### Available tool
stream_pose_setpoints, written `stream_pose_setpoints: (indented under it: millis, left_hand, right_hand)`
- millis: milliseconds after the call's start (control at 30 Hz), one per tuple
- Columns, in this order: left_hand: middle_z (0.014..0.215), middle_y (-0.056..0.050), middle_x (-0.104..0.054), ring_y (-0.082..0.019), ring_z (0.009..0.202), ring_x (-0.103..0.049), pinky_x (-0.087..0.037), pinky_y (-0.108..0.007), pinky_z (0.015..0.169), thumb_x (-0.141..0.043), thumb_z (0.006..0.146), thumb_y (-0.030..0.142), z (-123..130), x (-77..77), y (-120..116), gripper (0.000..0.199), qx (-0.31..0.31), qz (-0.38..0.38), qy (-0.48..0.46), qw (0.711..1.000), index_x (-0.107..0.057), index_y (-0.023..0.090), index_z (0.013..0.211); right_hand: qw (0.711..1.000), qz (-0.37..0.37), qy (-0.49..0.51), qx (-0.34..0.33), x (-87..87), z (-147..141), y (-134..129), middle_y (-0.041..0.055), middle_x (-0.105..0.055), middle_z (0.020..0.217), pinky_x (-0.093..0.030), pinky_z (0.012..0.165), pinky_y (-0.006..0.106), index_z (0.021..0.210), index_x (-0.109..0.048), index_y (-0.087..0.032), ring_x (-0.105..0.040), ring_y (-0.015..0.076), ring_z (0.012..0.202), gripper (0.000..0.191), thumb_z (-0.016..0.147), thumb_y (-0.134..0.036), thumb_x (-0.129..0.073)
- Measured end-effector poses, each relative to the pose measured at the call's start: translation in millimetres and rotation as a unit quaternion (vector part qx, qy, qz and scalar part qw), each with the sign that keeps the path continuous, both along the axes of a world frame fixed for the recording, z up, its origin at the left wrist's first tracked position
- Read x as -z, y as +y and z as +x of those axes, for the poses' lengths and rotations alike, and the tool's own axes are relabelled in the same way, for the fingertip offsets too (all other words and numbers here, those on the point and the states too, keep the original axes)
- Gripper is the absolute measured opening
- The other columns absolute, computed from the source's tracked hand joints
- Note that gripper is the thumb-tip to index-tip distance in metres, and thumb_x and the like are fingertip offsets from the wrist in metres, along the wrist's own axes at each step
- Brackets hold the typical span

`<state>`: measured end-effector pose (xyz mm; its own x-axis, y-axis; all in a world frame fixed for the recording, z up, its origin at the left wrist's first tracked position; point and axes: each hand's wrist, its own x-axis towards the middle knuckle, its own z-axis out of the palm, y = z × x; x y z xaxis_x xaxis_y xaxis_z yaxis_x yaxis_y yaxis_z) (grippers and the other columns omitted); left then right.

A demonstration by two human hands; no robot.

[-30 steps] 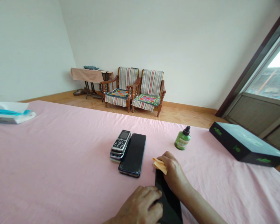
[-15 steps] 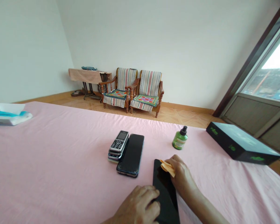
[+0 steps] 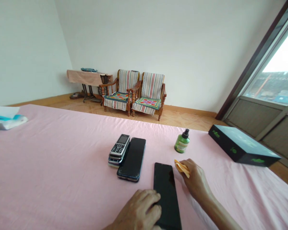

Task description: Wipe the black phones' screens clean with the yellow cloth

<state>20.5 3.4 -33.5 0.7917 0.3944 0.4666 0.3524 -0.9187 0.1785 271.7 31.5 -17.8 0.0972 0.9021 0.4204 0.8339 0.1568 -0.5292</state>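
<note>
Got a black slab smartphone (image 3: 166, 191) lying face up on a pink sheet (image 3: 62, 166), low and just right of center in the frame, long side pointing away from the camera. The left hand (image 3: 137, 210) sits on its lower left edge, fingers close together and curled over the side, pressing it down. The right hand (image 3: 196, 180) is just off the phone's upper right corner, pinching a folded yellow cloth (image 3: 181, 168) between thumb and fingers. The cloth looks just beside the glass, not on it, though it's a close call from this angle.

Just left of that phone there's a second black smartphone (image 3: 132, 159), and touching it on its left is a small stack of phones topped by a keypad phone (image 3: 119, 146). Up and to the right stands a green pump bottle (image 3: 181, 142), then a black box with green print (image 3: 242, 147) near the right edge of the sheet. A tissue pack (image 3: 4, 117) sits at the far left.

Past the sheet, in the upper middle, are two striped wooden armchairs (image 3: 140, 94) against the wall – a window (image 3: 278, 86) fills the upper right.
</note>
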Motion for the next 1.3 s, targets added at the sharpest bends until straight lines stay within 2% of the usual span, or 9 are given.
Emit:
stream_pose_setpoints:
  millis: [200, 367, 533, 667, 767, 933, 1033, 1200, 1300]
  left_hand:
    - [0.114, -0.012, -0.064, -0.024, 0.109, -0.057, -0.048, -0.037, 0.095, -0.055, 0.092, 0.041, 5, 32.1, 5, 0.027, -0.002, 0.041, -0.063, 0.997, -0.059, 0.016, 0.1]
    - [0.116, -0.011, -0.064, -0.024, 0.109, -0.057, -0.047, -0.036, 0.095, -0.056, 0.092, 0.039, 4, 27.2, 4, 0.025, -0.001, 0.018, -0.059, 0.998, -0.059, 0.016, 0.102]
    - [0.116, -0.012, -0.064, -0.025, 0.11, -0.057, -0.048, -0.037, 0.095, -0.06, 0.089, 0.038, 4, 23.6, 2, 0.026, -0.003, 0.006, -0.042, 0.999, -0.06, 0.016, 0.102]
    - [0.117, -0.012, -0.064, -0.025, 0.112, -0.056, -0.05, -0.038, 0.096, -0.062, 0.088, 0.036, 5, 25.3, 2, 0.025, 0.0, 0.002, -0.049, 0.999, -0.061, 0.015, 0.102]
    - [0.117, -0.012, -0.065, -0.024, 0.114, -0.056, -0.05, -0.036, 0.098, -0.061, 0.089, 0.034, 5, 18.3, 1, 0.023, 0.006, -0.006, -0.04, 0.999, -0.061, 0.014, 0.101]
    - [0.126, -0.011, -0.062, -0.024, 0.12, -0.055, -0.049, -0.034, 0.101, -0.066, 0.088, 0.029, 0, -14.0, -4, 0.025, -0.006, -0.066, 0.017, 0.998, -0.061, 0.016, 0.109]
    - [0.124, -0.011, -0.063, -0.024, 0.118, -0.056, -0.049, -0.034, 0.102, -0.068, 0.086, 0.027, -3, -27.7, -7, 0.028, -0.007, -0.074, 0.026, 0.997, -0.061, 0.016, 0.11]
    - [0.126, -0.009, -0.061, -0.024, 0.118, -0.056, -0.048, -0.035, 0.103, -0.068, 0.086, 0.025, -2, -31.9, -10, 0.024, -0.035, -0.091, -0.016, 0.995, -0.063, 0.017, 0.108]
    - [0.123, -0.009, -0.061, -0.023, 0.114, -0.057, -0.05, -0.034, 0.1, -0.069, 0.085, 0.023, -2, -30.0, -8, 0.026, -0.04, -0.114, -0.024, 0.992, -0.063, 0.017, 0.109]
  right_hand:
    - [0.999, -0.026, 0.038, -0.022, 3.7, -10, 5, 0.0045, -0.064, 0.07, -0.04, 0.056, 0.025, 0.071, -0.066, -0.018, -0.06, 0.0181, 0.062, 0.017, 0.068, -0.011, -0.05]
    - [0.998, -0.043, 0.037, -0.03, 0.7, -11, 0, 0.0024, -0.061, 0.063, -0.038, 0.054, 0.024, 0.06, -0.062, -0.018, -0.058, 0.0166, 0.058, 0.019, 0.065, -0.008, -0.048]
    - [0.997, -0.059, 0.021, -0.055, -6.7, -17, -11, 0.0024, -0.062, 0.066, -0.038, 0.054, 0.023, 0.064, -0.067, -0.018, -0.06, 0.0164, 0.059, 0.026, 0.061, -0.001, -0.048]
    - [0.995, -0.076, 0.002, -0.071, -7.6, -23, -24, 0.0026, -0.06, 0.067, -0.037, 0.054, 0.023, 0.064, -0.066, -0.018, -0.059, 0.0151, 0.058, 0.026, 0.066, 0.001, -0.049]
    - [0.992, -0.089, -0.01, -0.089, -7.2, -29, -39, 0.0033, -0.059, 0.068, -0.035, 0.052, 0.024, 0.063, -0.064, -0.018, -0.057, 0.0144, 0.057, 0.025, 0.07, -0.001, -0.049]
    - [0.988, -0.089, -0.021, -0.121, -10.3, -30, -65, 0.0049, -0.061, 0.071, -0.036, 0.05, 0.025, 0.067, -0.066, -0.02, -0.057, 0.0166, 0.06, 0.016, 0.072, -0.008, -0.057]
    - [0.986, -0.098, -0.013, -0.136, -16.4, -23, -68, 0.0034, -0.06, 0.066, -0.037, 0.049, 0.025, 0.065, -0.066, -0.022, -0.056, 0.0168, 0.056, 0.012, 0.073, -0.015, -0.06]
    - [0.989, -0.093, 0.002, -0.118, -30.9, -23, -41, 0.002, -0.059, 0.066, -0.037, 0.052, 0.024, 0.065, -0.063, -0.02, -0.056, 0.0147, 0.057, 0.021, 0.078, -0.008, -0.051]
    - [0.991, -0.041, 0.039, -0.122, -29.8, -31, -12, 0.0022, -0.059, 0.07, -0.038, 0.056, 0.023, 0.071, -0.065, -0.018, -0.057, 0.0144, 0.062, 0.021, 0.075, -0.003, -0.052]
